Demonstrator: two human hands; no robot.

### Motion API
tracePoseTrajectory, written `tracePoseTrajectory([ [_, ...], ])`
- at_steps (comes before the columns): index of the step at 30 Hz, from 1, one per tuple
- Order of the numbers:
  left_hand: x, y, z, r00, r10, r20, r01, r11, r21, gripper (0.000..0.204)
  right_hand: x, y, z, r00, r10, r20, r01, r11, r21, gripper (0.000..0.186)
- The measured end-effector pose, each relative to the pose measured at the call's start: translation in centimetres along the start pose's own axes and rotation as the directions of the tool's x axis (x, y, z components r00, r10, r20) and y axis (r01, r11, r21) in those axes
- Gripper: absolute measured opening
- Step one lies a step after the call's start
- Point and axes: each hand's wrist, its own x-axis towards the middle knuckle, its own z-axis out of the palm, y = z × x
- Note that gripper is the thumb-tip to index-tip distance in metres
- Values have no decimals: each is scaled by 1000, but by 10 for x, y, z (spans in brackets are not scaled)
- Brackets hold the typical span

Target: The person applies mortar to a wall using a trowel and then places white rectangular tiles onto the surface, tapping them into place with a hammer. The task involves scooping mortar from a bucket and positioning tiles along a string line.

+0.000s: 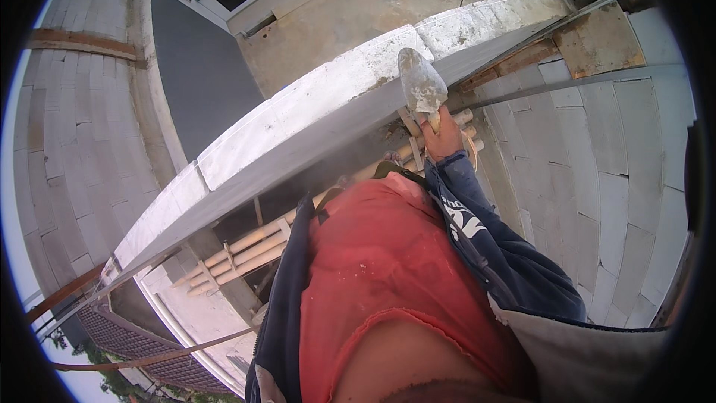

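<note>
Two grey block walls (619,179) stand at 3 and 9 o'clock. Between them a long white block wall (307,101) bends from 8 o'clock through 11 to nearly 2. Bamboo poles (253,241) lie at 8 o'clock. At 1 o'clock a trowel (423,83), blade smeared, overlaps the white wall in view; I cannot tell whether they touch. The right hand (444,138), at 2 o'clock, has its grip closed round the handle; the left hand's I cannot tell.
</note>
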Motion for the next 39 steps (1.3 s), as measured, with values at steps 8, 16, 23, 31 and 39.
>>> tracePoseTrajectory([
  [8, 12, 27, 25, 989, 138, -50, -133, 988, 84, 53, 7, -25, -7, 914, -94, 395, 157, 979, -130, 30],
  [16, -68, 108, 64, 983, 134, 125, -148, 983, 108, 52, 13, -41, 25, 832, -367, 417, 372, 925, 73, 25],
  [23, -97, 30, 54, 991, -42, 124, 18, 982, 188, 52, 27, 198, -40, 975, 182, 127, -138, 944, -299, 23],
  [31, -50, 61, 33, 963, -46, 266, -56, 929, 366, 54, -115, 494, -38, 377, 926, 27, -884, 368, -287, 54],
  [39, -11, 176, 83, 982, -136, 132, -116, 123, 986, 50, -173, 551, 67, 130, 991, 45, -972, 136, -193, 61],
])
